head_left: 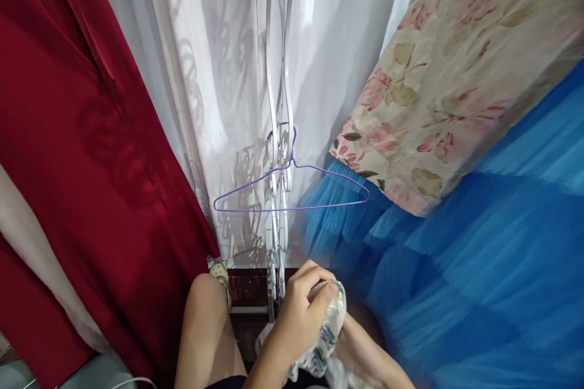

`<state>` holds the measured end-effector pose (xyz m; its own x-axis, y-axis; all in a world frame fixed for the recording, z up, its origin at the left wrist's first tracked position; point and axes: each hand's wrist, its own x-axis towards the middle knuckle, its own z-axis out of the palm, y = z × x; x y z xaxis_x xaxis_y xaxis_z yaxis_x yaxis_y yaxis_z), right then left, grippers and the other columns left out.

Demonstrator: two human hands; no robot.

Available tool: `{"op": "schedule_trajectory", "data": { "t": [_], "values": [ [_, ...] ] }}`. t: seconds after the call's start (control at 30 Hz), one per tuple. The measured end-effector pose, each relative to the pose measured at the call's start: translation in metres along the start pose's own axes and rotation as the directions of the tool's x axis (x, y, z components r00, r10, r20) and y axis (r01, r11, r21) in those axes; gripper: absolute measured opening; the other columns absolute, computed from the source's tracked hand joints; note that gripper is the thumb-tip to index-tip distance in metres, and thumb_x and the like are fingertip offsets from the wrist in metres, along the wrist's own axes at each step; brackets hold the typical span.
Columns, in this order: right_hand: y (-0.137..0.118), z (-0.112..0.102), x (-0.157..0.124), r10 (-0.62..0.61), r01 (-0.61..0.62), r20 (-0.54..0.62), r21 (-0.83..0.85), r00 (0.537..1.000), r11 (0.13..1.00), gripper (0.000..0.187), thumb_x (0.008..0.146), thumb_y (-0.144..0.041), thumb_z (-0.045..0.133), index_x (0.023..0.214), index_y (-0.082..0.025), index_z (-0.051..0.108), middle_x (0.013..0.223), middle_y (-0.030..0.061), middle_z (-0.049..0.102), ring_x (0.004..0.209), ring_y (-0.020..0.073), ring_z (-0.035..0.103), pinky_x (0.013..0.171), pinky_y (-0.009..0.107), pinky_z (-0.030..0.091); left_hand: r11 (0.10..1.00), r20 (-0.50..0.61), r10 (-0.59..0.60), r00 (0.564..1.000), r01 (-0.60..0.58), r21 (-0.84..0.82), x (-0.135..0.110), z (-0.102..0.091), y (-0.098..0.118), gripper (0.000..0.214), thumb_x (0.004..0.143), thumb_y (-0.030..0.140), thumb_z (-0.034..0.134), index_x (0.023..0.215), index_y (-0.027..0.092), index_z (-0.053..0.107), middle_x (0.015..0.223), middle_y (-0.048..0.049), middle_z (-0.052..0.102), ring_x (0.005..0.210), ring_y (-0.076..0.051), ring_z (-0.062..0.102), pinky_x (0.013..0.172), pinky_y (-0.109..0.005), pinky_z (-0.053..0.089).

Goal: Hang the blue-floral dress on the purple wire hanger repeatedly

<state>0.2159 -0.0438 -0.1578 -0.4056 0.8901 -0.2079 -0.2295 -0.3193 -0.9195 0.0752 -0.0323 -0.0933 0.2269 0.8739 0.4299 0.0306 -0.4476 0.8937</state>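
My left hand (306,293) is closed on a bunched piece of patterned cloth (329,331), pale with dark grey-blue and yellowish marks. Its fingers curl over the top edge, with the thumb pressed on the near side. My right hand (349,329) reaches in from the lower right, behind the cloth; its fingers are hidden there. Loose folds hang down between my forearms. Above both hands, a purple wire hanger (292,209) with no garment on it hangs from a white metal stand (272,103).
Dark red fabric (91,164) hangs at the left. White curtain (219,73) covers the back. On the right hang a floral garment (433,91) and blue tulle (493,267). My bent knee (201,316) and a light clog (219,273) are below, near the stand's foot.
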Motion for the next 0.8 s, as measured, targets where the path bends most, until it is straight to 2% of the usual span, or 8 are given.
{"op": "schedule_trajectory", "data": {
  "t": [0.1,0.17,0.27,0.37,0.47,0.6,0.7,0.8],
  "values": [
    [-0.009,0.012,0.008,0.056,-0.061,0.078,0.056,0.995,0.997,0.069,0.089,-0.074,0.034,0.103,-0.018,0.071,0.083,0.0112,0.074,0.088,0.0287,0.07,0.081,0.041,0.052,0.99,-0.055,-0.135,0.989,0.133,-0.036,-0.008,-0.026,-0.008,0.024,0.097,0.039,0.049,0.091,0.02,0.063,0.09,-0.0036,0.06,0.088,-0.018,0.055,0.083,-0.027,0.041],
    [-0.022,0.017,0.014,0.027,-0.034,0.119,0.059,0.993,0.998,0.073,0.088,-0.077,0.033,0.096,-0.016,0.072,0.078,0.0128,0.073,0.083,0.0291,0.07,0.076,0.04,0.052,0.966,-0.004,-0.237,0.972,0.235,-0.105,-0.021,-0.045,-0.013,0.03,0.096,0.045,0.048,0.102,0.022,0.065,0.098,-0.0045,0.064,0.095,-0.02,0.057,0.089,-0.029,0.042],
    [-0.043,0.028,0.019,-0.019,-0.002,0.258,0.08,0.966,0.997,0.055,0.078,-0.069,0.059,0.083,-0.016,0.072,0.073,0.0107,0.069,0.073,0.0262,0.066,0.071,0.035,0.049,0.912,0.194,-0.336,0.922,0.37,-0.177,-0.047,-0.067,-0.023,0.044,0.094,0.054,0.046,0.118,0.022,0.066,0.114,-0.0073,0.066,0.112,-0.025,0.057,0.101,-0.034,0.04],
    [-0.064,0.042,0.014,0.005,0.006,0.382,-0.029,0.924,1.0,0.026,0.067,-0.039,0.078,0.074,-0.015,0.069,0.064,0.0023,0.06,0.058,0.0151,0.053,0.061,0.026,0.041,0.907,0.28,-0.395,0.875,0.42,-0.033,-0.072,-0.082,-0.037,0.043,0.09,0.053,0.055,0.12,0.025,0.068,0.116,-0.0063,0.069,0.117,-0.028,0.057,0.103,-0.038,0.04],
    [-0.086,0.049,0.002,0.024,0.091,0.398,-0.268,0.917,0.959,0.012,0.07,-0.021,0.073,0.069,-0.015,0.062,0.062,-0.0027,0.049,0.056,0.0094,0.038,0.054,0.022,0.031,0.898,0.181,-0.406,0.896,0.355,0.259,-0.082,-0.105,-0.054,0.029,0.082,0.047,0.067,0.102,0.027,0.075,0.106,-0.0056,0.071,0.103,-0.029,0.061,0.097,-0.039,0.043],
    [-0.111,0.03,-0.017,-0.062,0.174,0.252,-0.451,0.966,0.875,0.01,0.07,-0.02,0.071,0.068,-0.016,0.062,0.064,-0.0009,0.053,0.058,0.0119,0.041,0.054,0.024,0.036,0.79,0.13,-0.339,0.932,0.207,0.577,-0.075,-0.152,-0.066,0.019,0.07,0.039,0.078,0.073,0.022,0.072,0.095,-0.0052,0.067,0.1,-0.027,0.057,0.093,-0.036,0.042],
    [-0.125,0.007,-0.027,-0.125,0.169,0.12,-0.512,0.985,0.842,0.013,0.065,-0.022,0.078,0.07,-0.017,0.066,0.065,0.0019,0.059,0.057,0.0155,0.048,0.053,0.027,0.041,0.743,0.101,-0.279,0.955,0.148,0.653,-0.061,-0.18,-0.057,0.012,0.073,0.032,0.073,0.079,0.022,0.071,0.098,-0.005,0.065,0.103,-0.025,0.055,0.093,-0.034,0.041],
    [-0.129,-0.013,-0.028,-0.171,0.189,0.084,-0.517,0.982,0.835,0.015,0.068,-0.023,0.078,0.078,-0.017,0.068,0.074,0.0047,0.065,0.064,0.0198,0.056,0.058,0.03,0.046,0.681,0.078,-0.185,0.98,0.071,0.728,-0.039,-0.195,-0.035,0.015,0.077,0.03,0.07,0.091,0.024,0.07,0.105,-0.0047,0.064,0.105,-0.026,0.054,0.094,-0.037,0.04]
  ]
}}
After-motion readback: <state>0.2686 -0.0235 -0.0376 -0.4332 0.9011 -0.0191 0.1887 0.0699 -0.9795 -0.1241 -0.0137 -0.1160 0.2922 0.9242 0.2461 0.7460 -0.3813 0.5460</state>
